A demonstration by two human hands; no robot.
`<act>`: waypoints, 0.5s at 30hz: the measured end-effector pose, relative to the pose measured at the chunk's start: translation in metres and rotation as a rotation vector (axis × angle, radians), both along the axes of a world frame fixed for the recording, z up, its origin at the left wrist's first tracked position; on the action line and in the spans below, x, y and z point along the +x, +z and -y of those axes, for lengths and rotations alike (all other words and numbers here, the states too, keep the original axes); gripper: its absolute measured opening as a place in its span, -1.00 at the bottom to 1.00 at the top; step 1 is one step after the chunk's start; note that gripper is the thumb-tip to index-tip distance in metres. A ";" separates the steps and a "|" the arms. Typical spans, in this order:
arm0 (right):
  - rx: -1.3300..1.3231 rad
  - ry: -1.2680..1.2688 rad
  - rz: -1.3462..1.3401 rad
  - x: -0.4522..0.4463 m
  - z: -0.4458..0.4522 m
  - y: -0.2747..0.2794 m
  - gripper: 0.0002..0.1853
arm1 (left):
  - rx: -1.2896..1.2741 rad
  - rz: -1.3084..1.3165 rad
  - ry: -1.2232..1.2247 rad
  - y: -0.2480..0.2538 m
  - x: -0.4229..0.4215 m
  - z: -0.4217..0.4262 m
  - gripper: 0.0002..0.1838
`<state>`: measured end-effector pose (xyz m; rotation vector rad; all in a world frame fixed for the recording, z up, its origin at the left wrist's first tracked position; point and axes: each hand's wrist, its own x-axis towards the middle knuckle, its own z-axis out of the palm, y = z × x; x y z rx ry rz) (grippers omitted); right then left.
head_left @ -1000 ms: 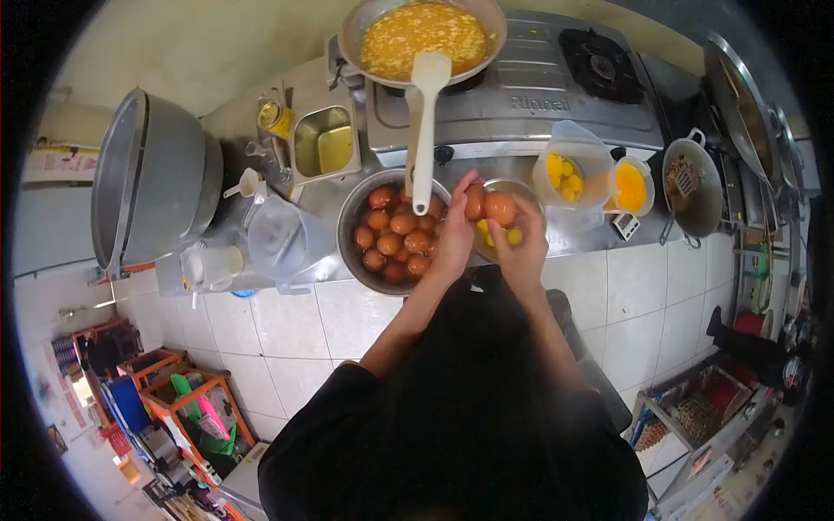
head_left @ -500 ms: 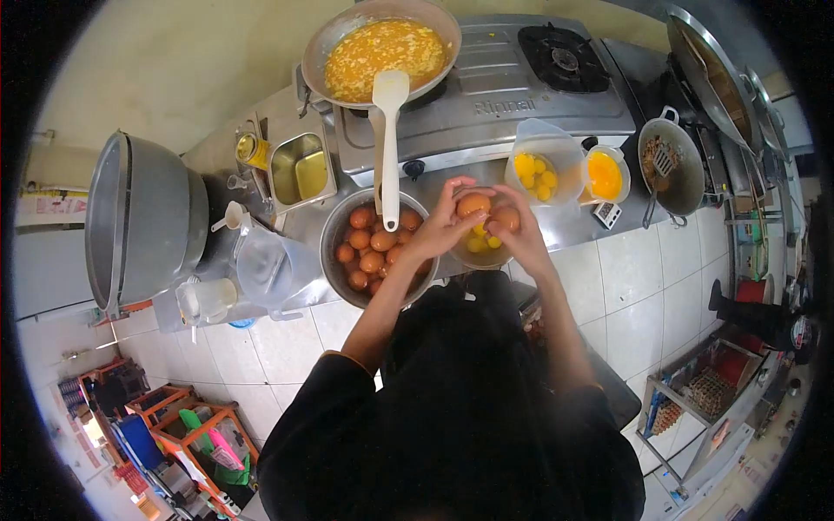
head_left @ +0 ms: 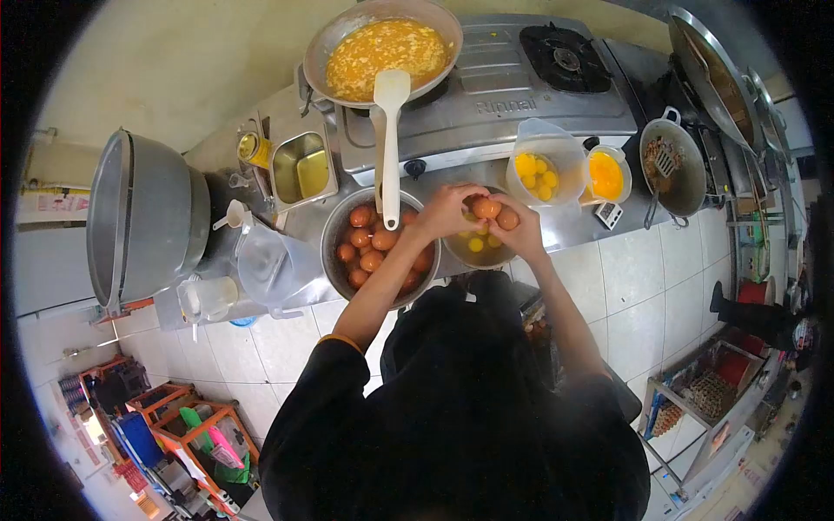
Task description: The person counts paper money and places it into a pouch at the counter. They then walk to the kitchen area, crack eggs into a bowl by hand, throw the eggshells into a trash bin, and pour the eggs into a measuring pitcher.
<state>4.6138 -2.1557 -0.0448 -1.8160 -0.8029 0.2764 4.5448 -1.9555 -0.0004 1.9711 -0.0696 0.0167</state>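
Over a metal bowl (head_left: pixel 500 260) with several yolks in it, my left hand (head_left: pixel 450 211) has its fingers wrapped round a brown egg (head_left: pixel 486 208). My right hand (head_left: pixel 519 231) grips a second brown egg (head_left: pixel 507 219), close beside the first. Whether either shell is cracked cannot be made out. Just left of my hands is a large metal bowl (head_left: pixel 330 252) of whole brown eggs (head_left: pixel 383 240), partly behind my left forearm. A pale spatula (head_left: pixel 392 156) reaches down over that bowl from the pan.
A pan (head_left: pixel 447 26) of yellow mixture sits on the stove (head_left: pixel 495 130). To the right are a jug (head_left: pixel 565 156) with yolks, a cup (head_left: pixel 605 176) of yellow liquid, a timer (head_left: pixel 608 214) and a wok (head_left: pixel 695 187). Jugs (head_left: pixel 269 260) and a square tin (head_left: pixel 301 169) are at left.
Since one second ago the camera view has shifted, moving the counter left and down in frame. Both hands still hold eggs and have changed their angle over the yolk bowl.
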 end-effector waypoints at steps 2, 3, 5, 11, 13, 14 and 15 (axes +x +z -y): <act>0.013 -0.011 0.043 0.001 0.002 -0.003 -0.54 | 0.143 0.159 -0.010 -0.014 0.005 -0.004 -0.49; 0.026 -0.023 0.083 0.001 0.003 -0.003 -0.53 | 0.286 0.316 -0.021 -0.019 0.007 -0.007 -0.48; -0.001 -0.018 0.102 0.004 0.010 -0.003 -0.52 | 0.305 0.324 -0.037 -0.028 0.011 -0.017 -0.51; 0.057 -0.286 -0.017 -0.035 0.004 0.024 -0.49 | -0.300 0.000 0.177 0.012 -0.008 0.028 -0.55; 0.103 -0.336 -0.090 -0.056 0.015 0.031 -0.48 | -0.334 0.009 0.174 0.017 -0.013 0.046 -0.54; 0.109 -0.424 -0.090 -0.065 0.027 0.035 -0.47 | -0.145 0.232 0.105 0.023 -0.014 0.051 -0.55; 0.113 -0.507 -0.092 -0.077 0.041 0.037 -0.46 | 0.048 0.450 0.036 0.030 -0.019 0.054 -0.56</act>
